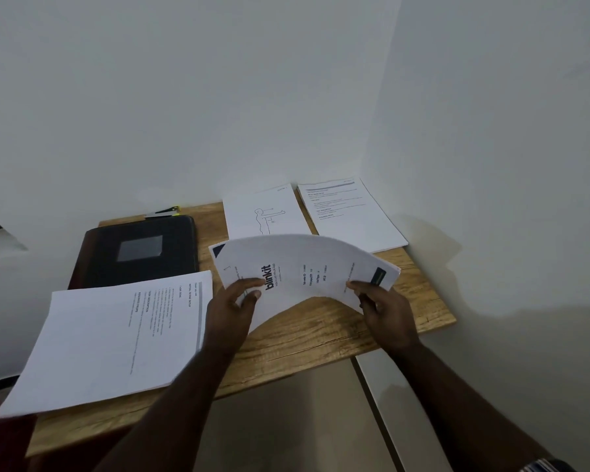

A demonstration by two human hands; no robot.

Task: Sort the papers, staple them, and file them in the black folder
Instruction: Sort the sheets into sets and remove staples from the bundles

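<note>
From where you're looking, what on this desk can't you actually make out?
- Stapler, head view: mostly hidden behind the black folder.
- Figure drawing sheet: lower part covered by the bowed stack held in the left hand and right hand.
- Small print on every page: too tiny.
- Stack's sheet count: edges blur.

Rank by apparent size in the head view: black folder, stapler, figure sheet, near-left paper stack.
1. Near-left paper stack, though it lies nearest the camera.
2. Black folder.
3. Figure sheet, partly covered.
4. Stapler.
</note>
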